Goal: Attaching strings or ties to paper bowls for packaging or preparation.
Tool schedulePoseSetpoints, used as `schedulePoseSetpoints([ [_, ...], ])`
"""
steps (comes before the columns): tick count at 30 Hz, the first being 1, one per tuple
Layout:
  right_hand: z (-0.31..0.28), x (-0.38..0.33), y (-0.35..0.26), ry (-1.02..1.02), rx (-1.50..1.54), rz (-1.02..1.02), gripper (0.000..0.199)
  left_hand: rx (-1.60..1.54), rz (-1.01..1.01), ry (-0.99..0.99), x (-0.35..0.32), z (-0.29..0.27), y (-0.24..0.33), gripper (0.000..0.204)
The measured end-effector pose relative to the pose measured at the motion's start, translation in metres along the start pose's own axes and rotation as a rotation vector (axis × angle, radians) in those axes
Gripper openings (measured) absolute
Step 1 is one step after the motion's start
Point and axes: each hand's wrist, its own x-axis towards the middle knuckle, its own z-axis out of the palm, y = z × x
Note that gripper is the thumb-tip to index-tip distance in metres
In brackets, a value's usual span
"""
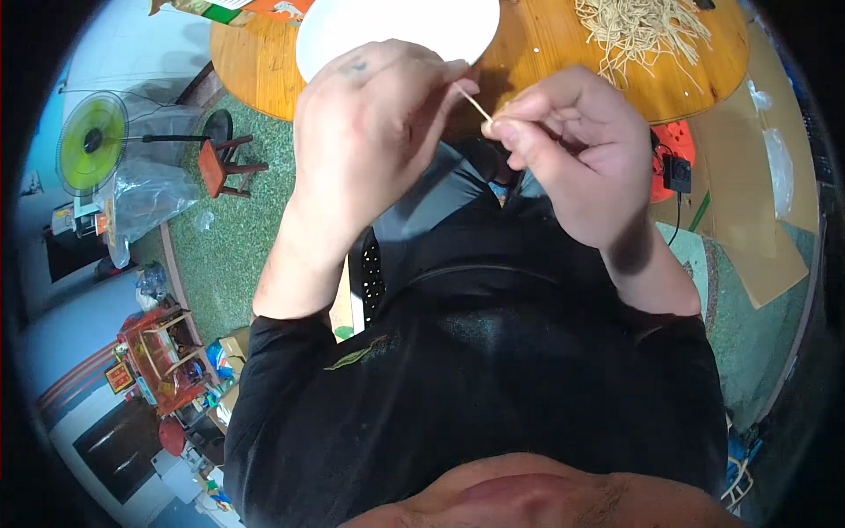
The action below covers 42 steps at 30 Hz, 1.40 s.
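Observation:
Between my two hands a short piece of thin tan cord [473, 103] is stretched, slanting down to the right. Thumb and fingertips of my left hand [365, 128] pinch its upper end. My right hand [588, 150] is closed on the lower end between thumb and forefinger, where a small pale lump shows. Both hands are raised in front of the table's near edge. Just beyond my left hand is a large round white dish [400, 31], partly covered by that hand. A loose heap of similar tan cords [647, 31] lies past my right hand.
The wooden table [255, 66] has a rounded edge. On the left are a standing fan [92, 141], a small wooden stool [216, 169] and a plastic bag [145, 207]. To the right are a red stool [676, 141], a black adapter [678, 173] with a cable, and flattened cardboard [757, 255].

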Motion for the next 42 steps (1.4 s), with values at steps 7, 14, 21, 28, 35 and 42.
schedulePoseSetpoints([
  [7,-0.050,0.000,-0.025,-0.415,-0.655,0.310,0.029,0.157,-0.030,-0.013,-0.017,-0.019,-0.017,0.012],
  [14,-0.088,0.003,-0.039,-0.485,-0.871,0.401,0.012,0.218,0.087,0.050,-0.038,-0.052,-0.070,0.015],
  [21,-0.073,0.007,-0.043,-0.484,-0.209,0.688,0.010,0.180,-0.002,0.040,-0.048,-0.076,-0.112,0.011],
  [28,-0.060,0.020,-0.028,-0.299,0.404,0.275,0.036,0.070,-0.130,0.773,-0.095,-0.027,-0.065,0.038],
  [35,-0.047,0.053,-0.007,-0.091,0.637,0.137,0.038,0.177,-0.156,0.165,-0.033,0.008,-0.001,0.040],
  [42,-0.035,0.053,-0.006,0.192,0.602,0.222,0.023,0.122,-0.154,-0.061,-0.040,-0.029,-0.017,0.020],
])
